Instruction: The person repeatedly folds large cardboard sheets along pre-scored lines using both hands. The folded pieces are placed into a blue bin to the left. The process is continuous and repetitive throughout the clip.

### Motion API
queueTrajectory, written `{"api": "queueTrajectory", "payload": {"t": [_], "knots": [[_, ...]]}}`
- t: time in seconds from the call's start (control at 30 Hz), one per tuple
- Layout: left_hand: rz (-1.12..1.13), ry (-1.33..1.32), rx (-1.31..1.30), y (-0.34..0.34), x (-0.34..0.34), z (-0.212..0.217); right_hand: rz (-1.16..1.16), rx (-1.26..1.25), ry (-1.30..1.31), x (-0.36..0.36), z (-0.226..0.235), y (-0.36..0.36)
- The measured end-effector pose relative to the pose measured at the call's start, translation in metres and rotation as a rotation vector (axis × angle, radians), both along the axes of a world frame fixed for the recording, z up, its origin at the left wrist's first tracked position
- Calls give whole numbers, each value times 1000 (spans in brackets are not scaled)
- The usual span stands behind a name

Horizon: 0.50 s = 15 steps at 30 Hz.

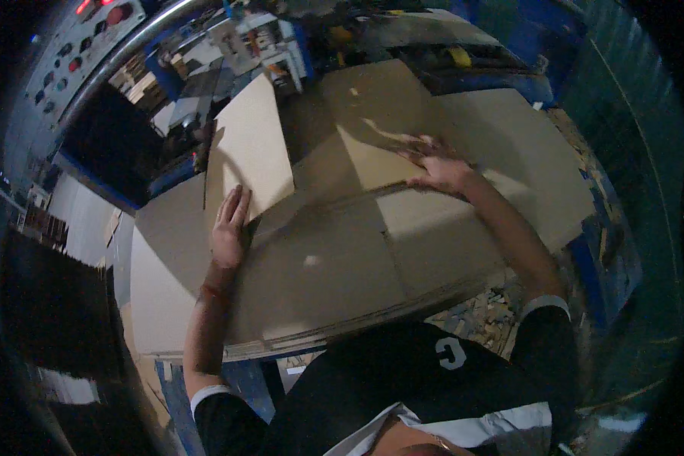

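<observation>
1. At the far left I see a control panel (76,45) with round buttons, some red, beside a curved metal bar (121,57).
2. My left hand (229,226) lies flat and open on the stack (319,266) of cardboard sheets. The fingers are straight and together, and they touch the lower edge of a flap (249,148).
3. This flap is a pale cardboard sheet, raised and tilted up from the stack. The hand presses near it but does not grip it.
4. The stack fills the middle of the view, just in front of my body. I see the layered edges at its near side.
5. A second flap (376,114) stands up in the middle, behind the first one.
6. My right hand (437,163) is open with spread fingers. It rests on the lower part of the second flap and closes around nothing.
7. At the right, scraps (486,311) lie below the edge of the stack, near a blue frame (593,281).
</observation>
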<state>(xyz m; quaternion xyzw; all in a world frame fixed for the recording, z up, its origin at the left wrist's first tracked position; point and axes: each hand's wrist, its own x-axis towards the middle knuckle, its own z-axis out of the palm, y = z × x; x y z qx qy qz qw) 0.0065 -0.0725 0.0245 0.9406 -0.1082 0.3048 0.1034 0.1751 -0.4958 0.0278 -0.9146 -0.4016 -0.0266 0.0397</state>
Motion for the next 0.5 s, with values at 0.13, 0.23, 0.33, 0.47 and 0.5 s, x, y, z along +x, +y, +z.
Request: {"api": "queueTrajectory", "payload": {"t": [0.13,0.23,0.33,0.47,0.5], "knots": [[94,-27,-51,10,43,1,-167,143,22,32,-12,31],[187,-61,-26,23,60,16,-291,149,-242,26,-10,38],[195,-23,50,45,24,20,-453,122,5,-8,8,8],[662,-50,-400,74,-102,-3,-797,286,104,-83,26,-96],[838,-52,-348,78,-139,-11,-958,291,148,-101,23,-123]]}}
